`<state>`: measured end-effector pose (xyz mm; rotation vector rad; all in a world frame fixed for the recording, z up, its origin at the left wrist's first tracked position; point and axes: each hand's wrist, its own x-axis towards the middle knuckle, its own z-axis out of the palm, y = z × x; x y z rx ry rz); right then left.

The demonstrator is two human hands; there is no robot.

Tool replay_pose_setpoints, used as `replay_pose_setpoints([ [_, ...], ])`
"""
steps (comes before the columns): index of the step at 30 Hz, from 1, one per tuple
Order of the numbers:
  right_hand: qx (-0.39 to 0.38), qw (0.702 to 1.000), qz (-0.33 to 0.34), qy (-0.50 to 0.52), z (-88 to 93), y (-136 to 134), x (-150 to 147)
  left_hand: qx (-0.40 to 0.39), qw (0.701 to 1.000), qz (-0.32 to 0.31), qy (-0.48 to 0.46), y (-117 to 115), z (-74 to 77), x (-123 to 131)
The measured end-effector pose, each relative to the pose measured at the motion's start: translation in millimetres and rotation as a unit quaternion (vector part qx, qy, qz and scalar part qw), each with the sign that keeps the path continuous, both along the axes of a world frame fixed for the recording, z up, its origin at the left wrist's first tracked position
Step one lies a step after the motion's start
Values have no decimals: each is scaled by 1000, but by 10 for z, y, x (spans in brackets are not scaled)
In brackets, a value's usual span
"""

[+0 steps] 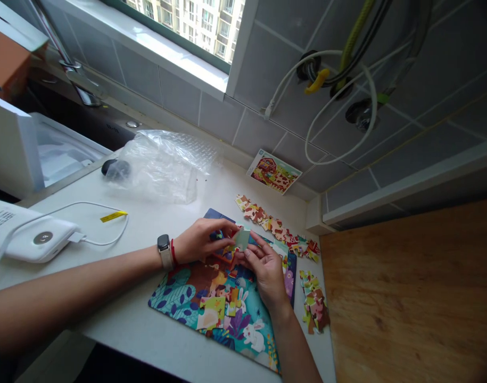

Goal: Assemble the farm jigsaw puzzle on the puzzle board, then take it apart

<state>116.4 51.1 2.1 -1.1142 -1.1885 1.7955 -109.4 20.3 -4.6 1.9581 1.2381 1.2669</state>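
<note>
**Counter by the window: two hands, one puzzle piece**

White counter (147, 218) under a grey tiled wall carries a colourful puzzle board (175, 295). Over the board's far part the left hand (203, 242) and right hand (267, 271) meet, fingertips of both pinched on one pale puzzle piece (242, 239). Loose pieces (275, 226) run in a row at one o'clock from the hands, and another cluster (315, 306) lies at four o'clock. A picture card (273, 171) leans on the wall at twelve, with a clear plastic bag (163, 165) at ten.
</note>
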Motion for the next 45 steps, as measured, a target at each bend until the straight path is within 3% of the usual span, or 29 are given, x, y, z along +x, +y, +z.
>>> replay_pose_setpoints([
  [3, 26, 999, 14, -16, -33, -16, 4, -23, 999, 3, -32, -2, 7, 4],
  [10, 182, 974, -66, -115, -52, 46, 113, 4, 1000, 8, -9, 40, -4, -84],
  [14, 264, 950, -27, -163, -27, 49, 123, 54, 989, -106, 91, 41, 17, -84],
  [17, 248, 955, -10, -161, -34, 40, 118, 77, 976, -143, 141, 25, 11, -57],
  [21, 187, 972, -46, -138, -55, 61, 139, 97, 977, -99, 161, 46, -18, -80],
  [26, 209, 962, -52, -168, -58, 94, 171, 99, 968, 66, 220, 106, 4, -191],
  [32, 301, 927, -15, -221, -89, 40, 154, -17, 944, 96, 316, 132, 92, -277],
  [36, 391, 882, 22, -262, -55, 18, 133, -58, 940, 73, 329, 138, 103, -292],
  [40, 454, 828, 99, -314, -27, 18, 143, -29, 950, 41, 308, 182, 77, -356],
  [45, 444, 778, 226, -383, -70, 22, 183, 30, 962, -25, 270, 276, 32, -525],
])
